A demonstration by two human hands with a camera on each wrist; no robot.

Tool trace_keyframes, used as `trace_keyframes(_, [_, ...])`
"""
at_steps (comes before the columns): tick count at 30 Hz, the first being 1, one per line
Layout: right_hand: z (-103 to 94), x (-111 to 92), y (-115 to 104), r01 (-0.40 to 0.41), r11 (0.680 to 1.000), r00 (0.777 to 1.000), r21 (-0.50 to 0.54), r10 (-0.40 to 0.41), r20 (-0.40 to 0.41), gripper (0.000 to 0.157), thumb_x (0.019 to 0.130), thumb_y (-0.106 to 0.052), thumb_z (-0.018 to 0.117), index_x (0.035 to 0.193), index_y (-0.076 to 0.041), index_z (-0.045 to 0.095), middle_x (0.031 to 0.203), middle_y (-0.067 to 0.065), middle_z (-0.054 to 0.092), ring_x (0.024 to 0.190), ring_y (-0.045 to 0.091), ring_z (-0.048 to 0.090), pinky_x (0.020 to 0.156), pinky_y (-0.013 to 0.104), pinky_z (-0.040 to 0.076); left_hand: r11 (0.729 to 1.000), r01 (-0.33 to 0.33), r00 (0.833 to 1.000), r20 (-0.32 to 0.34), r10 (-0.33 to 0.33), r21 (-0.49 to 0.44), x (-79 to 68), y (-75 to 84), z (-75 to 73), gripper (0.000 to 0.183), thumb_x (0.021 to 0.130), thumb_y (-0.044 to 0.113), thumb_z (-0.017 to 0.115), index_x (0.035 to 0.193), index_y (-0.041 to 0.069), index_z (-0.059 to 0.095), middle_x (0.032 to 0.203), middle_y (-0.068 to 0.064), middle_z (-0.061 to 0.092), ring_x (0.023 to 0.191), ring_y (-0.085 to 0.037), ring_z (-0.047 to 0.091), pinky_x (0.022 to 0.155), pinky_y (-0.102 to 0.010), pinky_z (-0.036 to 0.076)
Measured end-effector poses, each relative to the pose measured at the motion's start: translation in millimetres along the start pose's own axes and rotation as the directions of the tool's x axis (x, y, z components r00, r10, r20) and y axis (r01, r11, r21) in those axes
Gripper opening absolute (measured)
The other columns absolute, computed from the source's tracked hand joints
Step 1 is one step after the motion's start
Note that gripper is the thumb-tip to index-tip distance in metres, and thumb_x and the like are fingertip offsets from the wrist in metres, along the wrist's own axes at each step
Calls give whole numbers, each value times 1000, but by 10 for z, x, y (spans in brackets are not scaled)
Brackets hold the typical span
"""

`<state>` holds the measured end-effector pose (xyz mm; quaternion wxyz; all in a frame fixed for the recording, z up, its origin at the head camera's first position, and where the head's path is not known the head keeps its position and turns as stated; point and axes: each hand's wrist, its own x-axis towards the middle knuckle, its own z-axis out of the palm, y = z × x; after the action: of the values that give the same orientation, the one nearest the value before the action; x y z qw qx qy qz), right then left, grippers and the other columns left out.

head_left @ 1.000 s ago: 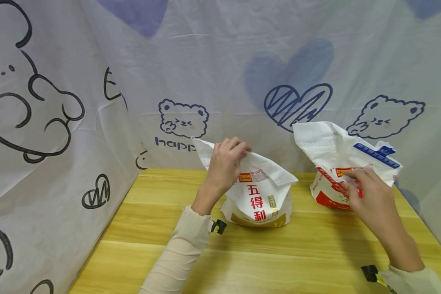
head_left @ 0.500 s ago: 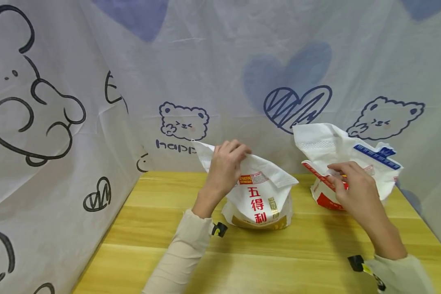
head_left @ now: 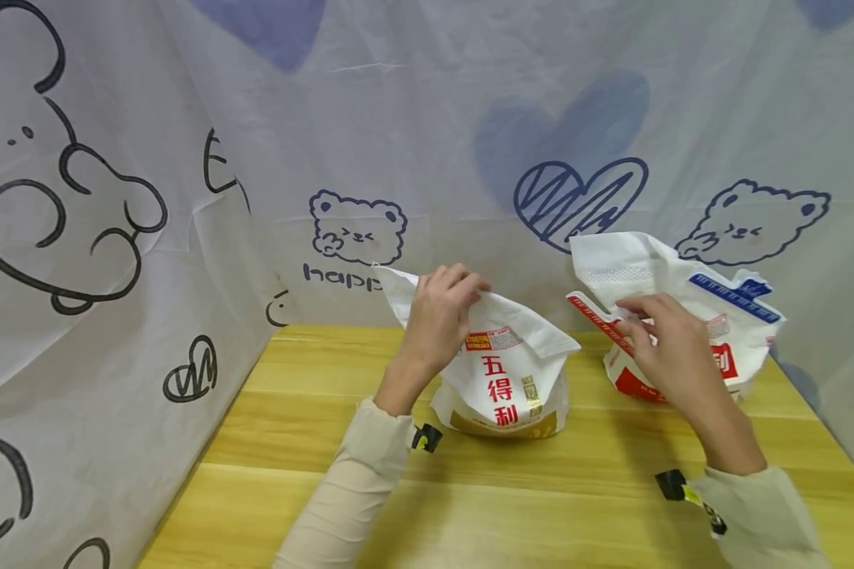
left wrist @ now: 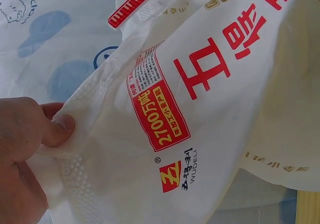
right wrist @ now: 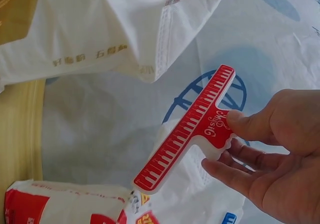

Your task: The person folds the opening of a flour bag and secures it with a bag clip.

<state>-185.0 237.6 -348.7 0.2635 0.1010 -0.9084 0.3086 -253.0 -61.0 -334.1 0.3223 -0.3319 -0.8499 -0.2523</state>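
My left hand (head_left: pixel 437 316) pinches the folded top of a white flour bag (head_left: pixel 500 379) with red lettering, which stands on the table. In the left wrist view, the thumb (left wrist: pixel 62 129) presses on the bag's top edge. My right hand (head_left: pixel 672 348) holds a red bag clip (right wrist: pixel 185 129) with a piano-key pattern, pinching its handle tabs between thumb and fingers. In the head view the clip lies between the two bags, overlapping the second flour bag (head_left: pixel 640 257). A blue clip (head_left: pixel 736 299) of similar pattern sits on that second bag's folded top.
Both bags stand on a yellow wood-grain table (head_left: pixel 313 442), toward its back edge. White cloth (head_left: pixel 413 118) printed with bears and hearts hangs behind and to the left. Black devices (head_left: pixel 427 438) are worn on both wrists.
My right hand has moved left with the red clip, from in front of the second bag toward the first one. The left hand has kept its hold with little movement.
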Motion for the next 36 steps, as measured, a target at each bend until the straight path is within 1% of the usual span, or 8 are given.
trace_keyframes(9, [65,99,-100,29,999,999,29,-28,-25,28,92,3,72,119,5,68,110,21,66,98,38,64,85,60,56,1000,1,1000,-6,-1,-9,-4,-13,16,18,92,-3,71,104,10,75,103,-2,68,97,-20,59,90,-38,47])
trace_keyframes(19, [122,151,-194,45,996,998,72,-42,-45,27,89,6,75,115,3,73,107,18,70,95,34,66,83,55,56,1000,8,1000,-13,-8,-11,-28,-18,33,17,92,-2,71,104,10,75,104,-1,68,97,-20,60,87,-36,46])
trace_keyframes(21, [132,166,-217,53,996,997,73,-49,-56,26,88,7,75,114,2,74,106,17,71,93,33,67,82,50,57,1000,7,1000,-17,-7,-9,-25,-20,32,17,92,-2,71,104,11,75,104,-1,68,97,-20,60,88,-36,46])
trace_keyframes(24, [144,191,-248,55,995,996,83,-49,-72,22,88,7,75,110,2,75,103,15,72,91,31,69,81,27,59,1000,6,1000,-19,-6,-9,-19,-22,27,18,93,-2,71,104,11,75,104,-1,68,97,-20,60,88,-37,46])
trace_keyframes(26, [153,210,-265,54,995,995,85,-47,-84,19,88,6,76,107,1,77,100,14,73,89,30,69,78,10,52,1000,5,1000,-19,-5,-8,-15,-22,25,19,92,-3,70,104,11,75,104,-1,68,97,-20,59,88,-37,46])
trace_keyframes(28, [161,229,-280,48,994,995,94,-39,-93,17,88,5,76,105,1,78,98,13,74,87,30,70,74,0,42,1000,4,1000,-19,-4,-9,-11,-17,18,22,92,-5,69,104,12,75,104,-1,68,97,-20,59,88,-37,46])
trace_keyframes(31, [175,248,-301,40,993,995,112,-29,-95,16,89,4,75,104,0,78,97,13,75,86,29,69,73,-1,41,1000,3,1000,-21,-3,-9,-7,-13,11,25,90,-8,69,104,12,74,104,-1,68,97,-20,59,87,-37,46])
trace_keyframes(36, [195,271,-329,47,986,994,162,-31,-103,14,88,7,75,100,1,79,94,12,75,83,24,66,72,3,45,1000,5,1000,-18,-5,-11,6,-14,13,25,90,-8,69,104,12,75,103,-1,68,97,-20,59,86,-36,46])
